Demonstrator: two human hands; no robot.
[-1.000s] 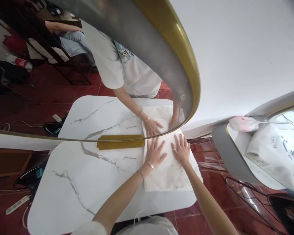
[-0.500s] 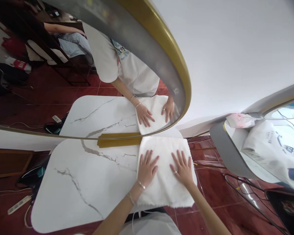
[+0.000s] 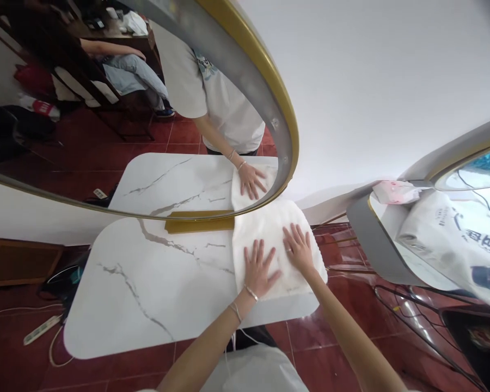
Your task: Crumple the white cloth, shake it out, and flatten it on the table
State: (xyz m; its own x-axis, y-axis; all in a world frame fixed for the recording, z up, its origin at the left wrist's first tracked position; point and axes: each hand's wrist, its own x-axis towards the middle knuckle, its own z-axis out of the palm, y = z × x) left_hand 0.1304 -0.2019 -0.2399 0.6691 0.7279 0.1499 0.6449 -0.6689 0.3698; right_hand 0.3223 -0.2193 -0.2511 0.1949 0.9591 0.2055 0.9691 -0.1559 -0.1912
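Note:
A white towel (image 3: 275, 223) lies spread over the right end of a white marble-patterned table (image 3: 147, 294). My left hand (image 3: 259, 269) rests flat on the towel's nearer left part, fingers spread. On its right side lies my right hand (image 3: 298, 247), palm down with the fingers stretched out and a ring on one of them. The towel's near edge stops short of the table's front edge, and its far part reaches under the mirror's rim.
A large mirror with a gold frame (image 3: 288, 109) stands at the table's back, above a gold base (image 3: 200, 224). At right, a shelf (image 3: 365, 239) carries a white printed bag (image 3: 445, 228) and a tissue pack (image 3: 396, 191). A power strip (image 3: 43, 330) lies on the floor.
Both hands have slid the towel away from me toward the mirror, so the table's front strip now shows. The view has shifted slightly.

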